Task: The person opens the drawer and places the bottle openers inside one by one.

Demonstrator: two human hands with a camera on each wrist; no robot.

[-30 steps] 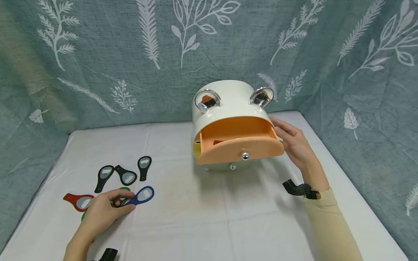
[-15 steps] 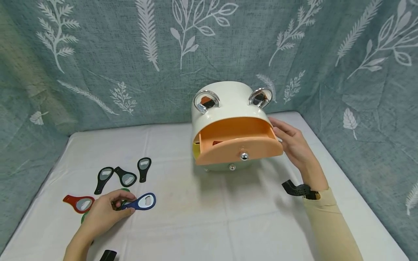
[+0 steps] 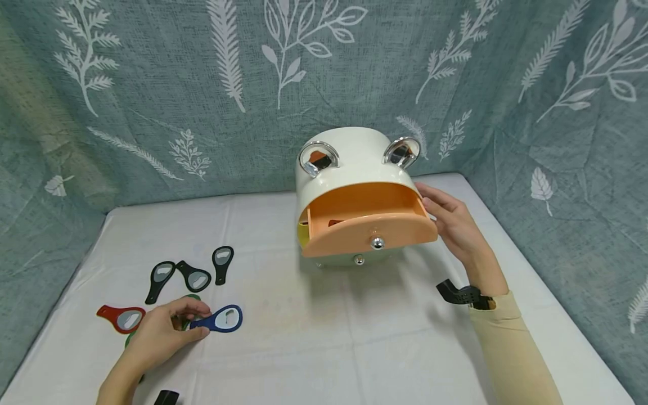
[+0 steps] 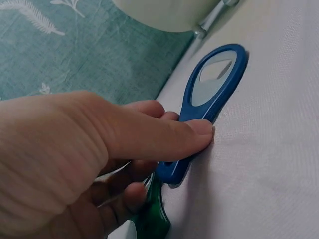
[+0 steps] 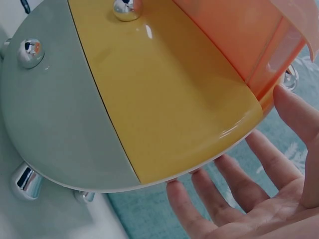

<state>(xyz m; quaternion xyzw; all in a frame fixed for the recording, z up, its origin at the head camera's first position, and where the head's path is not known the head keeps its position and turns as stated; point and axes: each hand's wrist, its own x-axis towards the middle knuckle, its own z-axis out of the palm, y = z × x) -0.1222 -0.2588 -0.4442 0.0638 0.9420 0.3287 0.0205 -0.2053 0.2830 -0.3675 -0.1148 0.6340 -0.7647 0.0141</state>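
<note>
My left hand (image 3: 161,333) pinches the handle of a blue bottle opener (image 3: 228,319) between thumb and fingers; its oval head points right, low over the white cloth. In the left wrist view a green bottle opener (image 4: 153,216) lies beneath the curled fingers, partly hidden. My right hand (image 3: 458,228) rests against the right side of a cream, frog-shaped drawer box (image 3: 354,152), its fingers spread along the wall in the right wrist view. The box's orange top drawer (image 3: 372,233) is pulled out, with a small red thing (image 3: 334,223) showing inside.
Beyond the left hand lie several black bottle openers (image 3: 221,267), and a red bottle opener (image 3: 123,318) lies to its left. Below the orange drawer are a closed yellow drawer (image 5: 164,99) and a green drawer (image 5: 55,114). A patterned curtain (image 3: 243,152) hangs behind the table.
The blue bottle opener's head has swung toward the table's front, turning from angled up to nearly level in the left hand. The right hand and box have stayed in place.
</note>
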